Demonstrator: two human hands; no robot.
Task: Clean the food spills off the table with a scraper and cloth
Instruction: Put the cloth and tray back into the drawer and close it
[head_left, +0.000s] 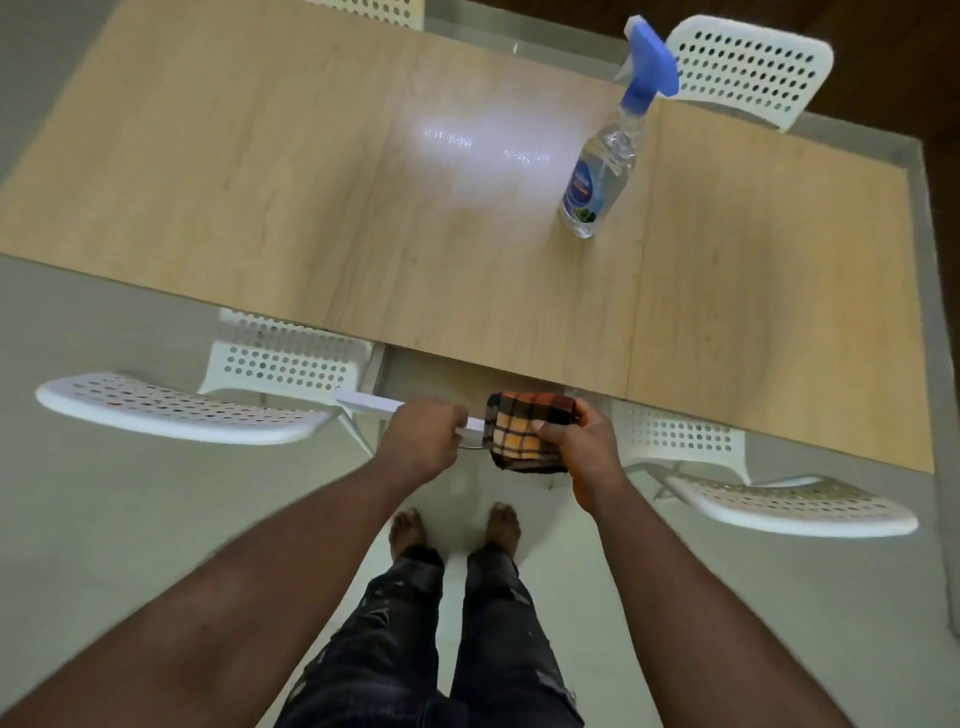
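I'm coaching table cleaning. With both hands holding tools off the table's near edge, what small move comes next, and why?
Probably wipe the scraper with the cloth: the left hand grips the scraper, the right hand holds the cloth against its end, and the table shows no obvious spills.

There are one table (311, 182), three chairs (176, 405) (789, 504) (748, 67), one spray bottle (602, 171), one cloth (524, 436), one scraper (369, 402) and two hands (421, 441) (579, 441).

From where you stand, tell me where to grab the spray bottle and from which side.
Grip the spray bottle round its narrow neck just below the blue trigger head, coming from the near side. It stands upright on the table with nothing beside it, so either hand would first need freeing.
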